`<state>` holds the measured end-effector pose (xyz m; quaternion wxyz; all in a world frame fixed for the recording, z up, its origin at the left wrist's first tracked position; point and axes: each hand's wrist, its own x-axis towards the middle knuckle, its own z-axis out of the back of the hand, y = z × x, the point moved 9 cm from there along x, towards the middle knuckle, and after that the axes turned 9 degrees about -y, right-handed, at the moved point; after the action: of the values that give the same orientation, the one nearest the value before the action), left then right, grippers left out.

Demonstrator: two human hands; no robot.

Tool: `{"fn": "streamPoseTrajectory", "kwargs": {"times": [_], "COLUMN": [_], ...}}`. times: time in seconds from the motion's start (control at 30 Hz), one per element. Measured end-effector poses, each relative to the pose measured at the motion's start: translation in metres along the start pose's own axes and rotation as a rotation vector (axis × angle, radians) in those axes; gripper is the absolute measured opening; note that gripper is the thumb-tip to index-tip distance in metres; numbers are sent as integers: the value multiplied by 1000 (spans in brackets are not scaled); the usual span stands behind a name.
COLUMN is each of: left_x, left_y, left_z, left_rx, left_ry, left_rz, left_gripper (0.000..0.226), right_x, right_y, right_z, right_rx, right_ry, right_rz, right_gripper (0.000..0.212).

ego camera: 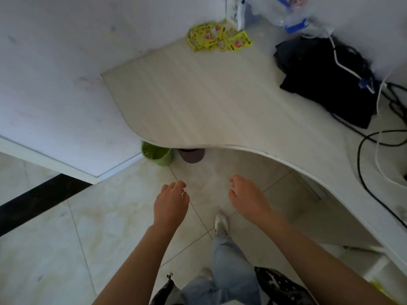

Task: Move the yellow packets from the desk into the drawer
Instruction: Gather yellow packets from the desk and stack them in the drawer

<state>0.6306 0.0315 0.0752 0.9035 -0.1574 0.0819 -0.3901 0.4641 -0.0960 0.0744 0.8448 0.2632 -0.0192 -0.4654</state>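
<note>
Several yellow packets (218,37) lie in a loose pile at the far corner of the pale wooden desk (209,102), against the wall. My left hand (170,201) and my right hand (246,197) hover over the floor in front of the desk's curved edge, far from the packets. Both hands hold nothing and their fingers are loosely curled and apart. A drawer unit (330,216) sits under the desk at the right, partly hidden by the desktop; something yellow shows near the lower right corner.
A black bag (326,82) with cables (374,137) lies on the desk's right part. Clear plastic bags (286,12) stand at the back. A green perforated basket (156,156) and a dark bin (191,155) sit on the tiled floor under the desk.
</note>
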Motion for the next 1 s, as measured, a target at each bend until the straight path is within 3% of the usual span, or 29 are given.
{"fn": "streamPoseTrajectory", "kwargs": {"times": [0.33, 1.0], "left_x": [133, 391], "left_y": [-42, -67], "left_z": [-2, 4], "left_rx": [-20, 20], "left_ry": [2, 83], "left_rz": [16, -198], "left_gripper": [25, 28], "right_x": [145, 350], "right_y": [4, 40], "right_z": [44, 87], "right_rx": [-51, -26], "right_ry": [18, -77], "right_rz": [44, -71], "right_gripper": [34, 35]}}
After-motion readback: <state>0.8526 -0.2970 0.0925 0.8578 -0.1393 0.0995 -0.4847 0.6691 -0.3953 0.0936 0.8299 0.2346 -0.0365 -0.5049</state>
